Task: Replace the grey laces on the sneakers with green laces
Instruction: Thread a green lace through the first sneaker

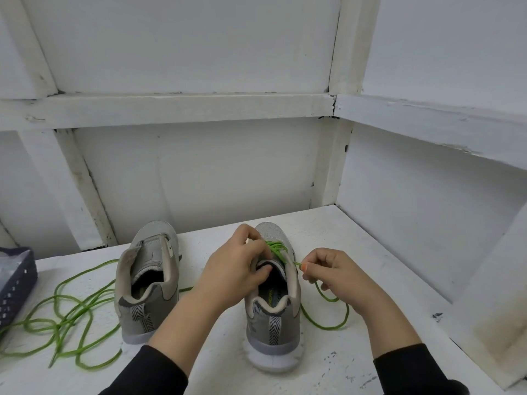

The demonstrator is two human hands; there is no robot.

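Two grey sneakers stand heel-toward-me on the white table (328, 240). The right sneaker (271, 317) has a green lace (276, 249) threaded across its upper eyelets. My left hand (239, 263) grips the tongue and collar of that shoe, thumb inside the opening. To the shoe's right, my right hand (328, 269) pinches the lace's free end, and the slack loops on the table (330, 323) beside the shoe. The left sneaker (148, 289) has no lace in it. A second green lace (68, 317) lies tangled on the table to its left.
A dark blue perforated basket (14, 283) sits at the table's left edge. White framed wall panels close in behind and to the right, with a ledge (427, 115) above the table.
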